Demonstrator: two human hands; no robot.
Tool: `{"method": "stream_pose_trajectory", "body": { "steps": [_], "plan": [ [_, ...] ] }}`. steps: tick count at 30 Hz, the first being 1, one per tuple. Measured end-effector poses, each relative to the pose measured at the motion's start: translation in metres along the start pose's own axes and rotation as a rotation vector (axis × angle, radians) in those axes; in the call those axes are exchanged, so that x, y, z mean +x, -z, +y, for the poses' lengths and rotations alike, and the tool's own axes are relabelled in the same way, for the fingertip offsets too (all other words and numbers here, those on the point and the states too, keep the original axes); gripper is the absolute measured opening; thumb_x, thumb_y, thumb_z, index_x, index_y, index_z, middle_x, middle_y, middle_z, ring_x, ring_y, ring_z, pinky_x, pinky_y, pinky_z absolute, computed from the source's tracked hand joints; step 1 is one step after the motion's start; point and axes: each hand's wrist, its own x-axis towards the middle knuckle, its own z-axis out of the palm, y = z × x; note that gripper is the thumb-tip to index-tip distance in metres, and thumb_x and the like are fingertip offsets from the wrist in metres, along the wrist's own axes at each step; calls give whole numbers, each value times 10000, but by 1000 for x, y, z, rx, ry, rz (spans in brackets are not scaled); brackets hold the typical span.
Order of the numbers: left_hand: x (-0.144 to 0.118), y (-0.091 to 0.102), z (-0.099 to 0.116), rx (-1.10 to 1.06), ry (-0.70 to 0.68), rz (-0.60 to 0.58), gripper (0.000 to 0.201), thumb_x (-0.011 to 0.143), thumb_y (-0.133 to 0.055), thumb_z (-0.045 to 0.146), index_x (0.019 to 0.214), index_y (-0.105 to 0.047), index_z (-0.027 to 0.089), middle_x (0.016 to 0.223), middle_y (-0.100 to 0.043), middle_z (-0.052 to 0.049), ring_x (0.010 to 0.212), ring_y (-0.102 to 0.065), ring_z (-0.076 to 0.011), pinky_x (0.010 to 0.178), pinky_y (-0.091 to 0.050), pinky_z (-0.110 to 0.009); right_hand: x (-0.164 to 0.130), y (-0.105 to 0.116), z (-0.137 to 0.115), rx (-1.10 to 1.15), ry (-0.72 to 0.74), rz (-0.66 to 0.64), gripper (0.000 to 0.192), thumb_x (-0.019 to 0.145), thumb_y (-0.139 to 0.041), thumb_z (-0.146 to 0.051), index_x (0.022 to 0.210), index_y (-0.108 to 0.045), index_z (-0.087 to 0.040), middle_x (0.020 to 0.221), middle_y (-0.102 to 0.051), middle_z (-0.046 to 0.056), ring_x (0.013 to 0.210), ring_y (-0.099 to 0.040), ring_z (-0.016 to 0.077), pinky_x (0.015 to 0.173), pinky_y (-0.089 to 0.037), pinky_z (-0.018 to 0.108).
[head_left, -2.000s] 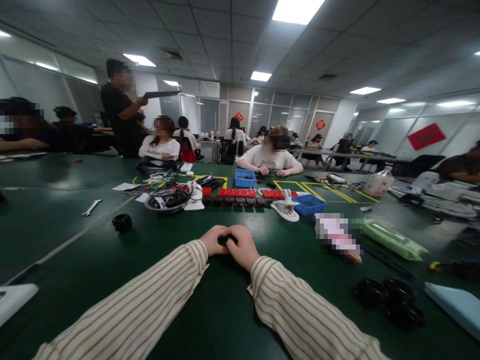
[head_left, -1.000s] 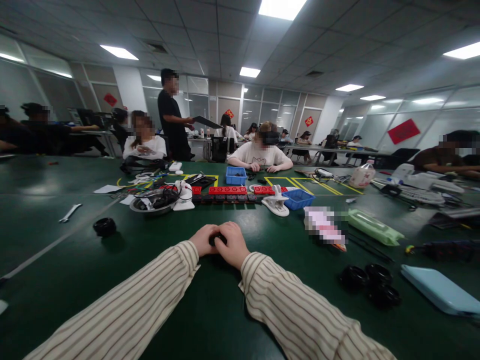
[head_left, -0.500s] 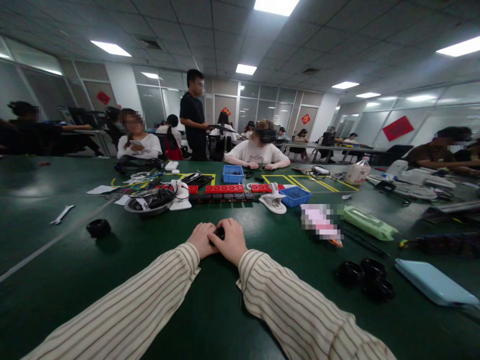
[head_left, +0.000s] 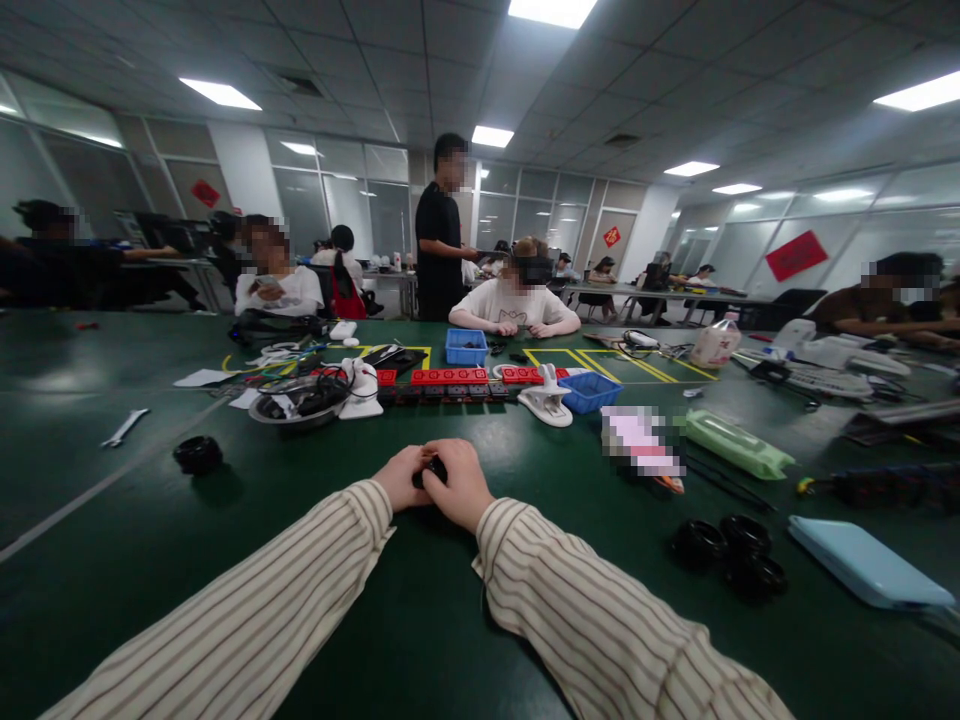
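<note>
Standing person (head_left: 441, 240) moved rt; green table (head_left: 225, 520), office.

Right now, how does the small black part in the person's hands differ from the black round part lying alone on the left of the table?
The small black part is gripped between the left hand and right hand, mostly hidden; the lone black round part lies free on the green table, fully in view. The held one shows smaller. Both look black and roundish.
</note>
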Motion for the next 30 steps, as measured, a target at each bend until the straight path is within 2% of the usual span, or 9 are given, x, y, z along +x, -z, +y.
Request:
{"method": "stream_pose_trajectory", "body": {
  "steps": [4, 6, 13, 16, 20, 24, 28, 30],
  "plan": [
    [-2, -1, 11, 82, 69, 79, 653, 540, -704, 366, 1120, -485, 159, 1125, -535, -115, 1055, -488, -291, 951, -354, -418, 0, -2, 2, -11, -73, 47, 290, 767, -567, -268, 1034, -515, -167, 1019, -558, 66, 968, -480, 210, 885, -345, 362],
    [-3, 0, 18, 115, 111, 113, 676, 534, -705, 382, 1124, -461, 162, 1135, -520, -116, 1063, -480, -293, 962, -335, -433, 0, -3, 4, -28, -103, 71, 301, 781, -562, -308, 1038, -508, -163, 1018, -549, 72, 964, -480, 214, 872, -348, 364],
    [-2, 4, 34, 242, 196, 82, 405, 583, -649, 356, 917, -537, 156, 946, -562, -84, 955, -516, -278, 950, -325, -461, 1, -6, 7, -131, -183, 72, 209, 773, -574, -348, 887, -542, -177, 897, -536, 48, 876, -486, 201, 788, -362, 336],
    [0, 3, 29, 228, 169, 90, 386, 578, -653, 348, 901, -557, 160, 921, -568, -78, 927, -519, -269, 927, -356, -448, 2, -7, 6, -115, -178, 68, 147, 763, -584, -311, 830, -555, -184, 863, -535, 35, 858, -485, 192, 783, -361, 327],
    [0, 2, 12, 57, 70, 97, 458, 547, -686, 290, 976, -579, 172, 984, -577, -67, 974, -511, -258, 908, -391, -392, 2, -6, 7, -5, -91, 40, 95, 729, -565, -178, 824, -561, -179, 858, -554, 30, 848, -494, 183, 791, -373, 317],
    [1, -1, -2, -94, 38, 33, 502, 531, -707, 256, 1011, -587, 172, 1021, -581, -49, 1004, -505, -258, 919, -388, -382, 1, -6, 7, 94, -4, 22, 208, 668, -500, -59, 830, -563, -175, 846, -589, 25, 848, -512, 179, 829, -377, 326],
    [2, -1, -3, -105, 57, 24, 523, 554, -708, 269, 1048, -580, 155, 984, -597, -58, 967, -525, -256, 890, -407, -385, 1, -5, 6, 120, 15, 4, 231, 684, -471, -52, 859, -565, -171, 847, -609, 23, 857, -531, 174, 938, -320, 377],
    [2, -1, 0, -80, 40, 14, 518, 569, -703, 303, 1051, -575, 162, 1005, -599, -63, 970, -528, -262, 892, -404, -394, 1, -4, 5, 108, 4, 12, 200, 722, -485, -97, 893, -562, -168, 881, -608, 36, 877, -527, 181, 931, -330, 380]
  ]
}}
